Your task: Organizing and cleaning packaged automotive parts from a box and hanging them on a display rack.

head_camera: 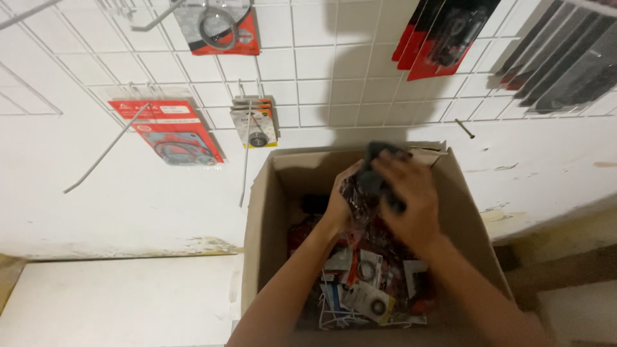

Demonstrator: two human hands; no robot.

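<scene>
Both hands are up over the open cardboard box (267, 212), working together on one dark packet (376, 183) lifted above the far edge of the box. The left hand (340, 199) curls around it from below, fingers closed on its glossy, crinkled underside; the right hand (411, 199) clamps over the top, fingers wrapped on the dark, blurred part. Exactly what that packet contains is too smeared to tell.

How far along? By my reading, early to midway: the box is full of loose packs (366, 289), a jumble of flat carded pieces in red, white and black, some showing round rings under clear plastic, piled toward its near edge. Only this one is out of the heap.

On the wall, the white wire grid (308, 64) carries a few hung items: a red carded gasket pack (170, 132) at the left edge, a small stack of cards (256, 121) on a hook near the middle, red-and-black packs (443, 35) at the upper right. Several long hooks (106, 151) stick out bare. The box itself is plain brown corrugated board, flaps open, matte against the shiny packaging.
</scene>
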